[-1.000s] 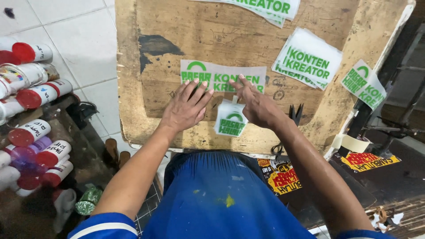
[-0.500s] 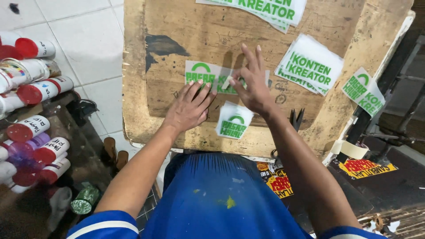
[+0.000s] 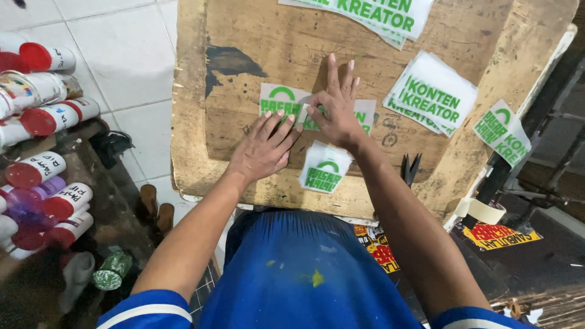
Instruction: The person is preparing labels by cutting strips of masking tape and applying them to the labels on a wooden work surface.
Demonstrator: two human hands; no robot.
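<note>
A long white sticker with green print (image 3: 277, 101) lies flat on a worn wooden board (image 3: 256, 36). My left hand (image 3: 263, 148) rests flat on the board, its fingertips on the sticker's lower edge. My right hand (image 3: 334, 111) presses on the sticker's middle, thumb and forefinger pinched at its surface, the other fingers stretched out. A small square green-and-white sticker (image 3: 324, 170) lies just below my right wrist, near the board's front edge.
More green-print stickers lie on the board: a stack (image 3: 434, 92) at right, one (image 3: 502, 132) at the right edge, a strip (image 3: 378, 12) at the top. Red-capped spray cans (image 3: 46, 116) fill a rack at left. A tape roll (image 3: 485, 211) and black scissors (image 3: 411, 168) sit at right.
My right hand slid up and left along the long sticker, from below it to its middle. My left hand stayed close beside it. The view shifted slightly.
</note>
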